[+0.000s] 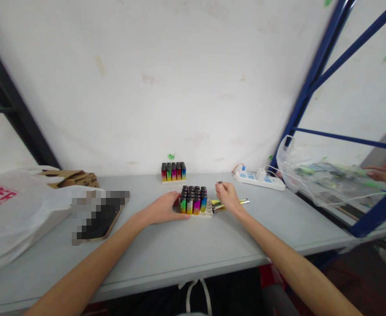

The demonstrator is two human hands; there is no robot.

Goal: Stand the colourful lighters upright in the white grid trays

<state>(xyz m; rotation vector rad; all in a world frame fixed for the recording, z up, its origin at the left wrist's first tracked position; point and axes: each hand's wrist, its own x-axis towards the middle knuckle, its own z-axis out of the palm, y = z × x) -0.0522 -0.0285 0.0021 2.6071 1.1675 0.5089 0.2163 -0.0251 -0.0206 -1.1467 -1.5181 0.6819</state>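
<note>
A white lighter tray (208, 214) stands on the table, with several rainbow-coloured lighters (193, 202) upright in it, black tops up. Bare holes show at its right end. My left hand (166, 208) grips the tray's left end, thumb along the front and fingers behind. Just right of the tray, my right hand (228, 195) is closed a little above the table. A small dark tip, like a lighter's top, pokes up out of its fingers; the rest is hidden. Loose shiny lighters (219, 207) lie under and beside this hand.
By the wall stands a second filled lighter tray (173, 181). A power strip (260, 180) lies back right. At left are a white plastic bag (24, 210), cardboard (77, 178) and a phone (102, 219). Another person's hand (385, 174) shows beyond the blue frame (306, 87).
</note>
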